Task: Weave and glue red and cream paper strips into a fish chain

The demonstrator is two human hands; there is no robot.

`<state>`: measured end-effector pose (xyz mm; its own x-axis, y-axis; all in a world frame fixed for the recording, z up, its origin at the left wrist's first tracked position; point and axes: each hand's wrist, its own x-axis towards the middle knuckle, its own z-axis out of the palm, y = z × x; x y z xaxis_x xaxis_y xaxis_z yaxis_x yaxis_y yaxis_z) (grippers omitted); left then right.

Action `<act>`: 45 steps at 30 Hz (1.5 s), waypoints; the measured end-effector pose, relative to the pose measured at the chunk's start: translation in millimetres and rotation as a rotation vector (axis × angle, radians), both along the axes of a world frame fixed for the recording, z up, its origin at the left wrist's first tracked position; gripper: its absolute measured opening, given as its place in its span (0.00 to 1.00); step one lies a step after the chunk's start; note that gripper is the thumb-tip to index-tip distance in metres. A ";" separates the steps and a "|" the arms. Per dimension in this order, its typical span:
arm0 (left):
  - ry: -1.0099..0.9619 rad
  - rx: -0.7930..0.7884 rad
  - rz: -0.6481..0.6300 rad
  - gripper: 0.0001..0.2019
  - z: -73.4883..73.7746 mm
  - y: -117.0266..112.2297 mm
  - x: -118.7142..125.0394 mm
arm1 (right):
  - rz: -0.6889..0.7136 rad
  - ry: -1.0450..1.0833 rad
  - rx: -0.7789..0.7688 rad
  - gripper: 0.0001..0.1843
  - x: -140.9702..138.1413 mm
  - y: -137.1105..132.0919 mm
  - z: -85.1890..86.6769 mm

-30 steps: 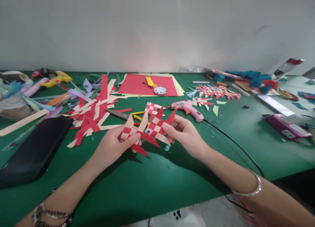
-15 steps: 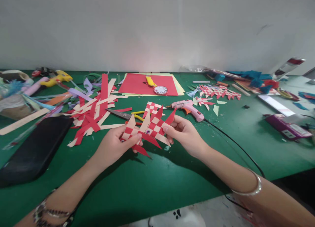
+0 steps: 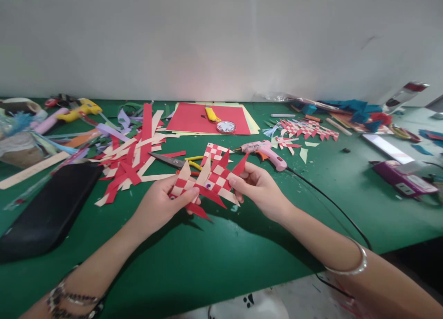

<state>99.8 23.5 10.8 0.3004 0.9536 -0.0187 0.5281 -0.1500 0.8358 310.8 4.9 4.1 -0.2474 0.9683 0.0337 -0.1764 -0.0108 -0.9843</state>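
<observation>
My left hand (image 3: 162, 203) is closed on a woven paper fish (image 3: 181, 185) in red and cream checks, its thumb on top. A second woven paper fish (image 3: 219, 180), with a small googly eye, is pinched by its right end between the thumb and fingers of my right hand (image 3: 259, 188). The two fish overlap a little in front of me, above the green table, their pointed strip ends sticking out. Just behind them lie scissors (image 3: 176, 162) with yellow handles, partly hidden, and another checked woven piece (image 3: 212, 150).
A pink glue gun (image 3: 265, 150) with a black cord lies right of centre. Loose paper strips (image 3: 134, 157) and a black case-like object (image 3: 51, 208) are at left. Red paper (image 3: 187, 118) carries a yellow cutter (image 3: 211, 114) and a round container (image 3: 226, 127). More woven pieces (image 3: 309, 129) lie behind right.
</observation>
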 end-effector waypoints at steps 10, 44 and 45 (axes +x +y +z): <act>0.048 0.004 -0.016 0.15 -0.6 0.4 0.2 | 0.039 -0.019 0.012 0.12 1.4 0.7 -4.6; 0.045 -0.130 -0.080 0.15 2.7 -0.9 4.4 | -0.055 -0.334 0.065 0.08 -2.1 -4.9 2.2; 0.042 -0.138 -0.082 0.16 2.3 -0.6 4.4 | -0.057 -0.335 0.061 0.08 -2.1 -5.0 2.6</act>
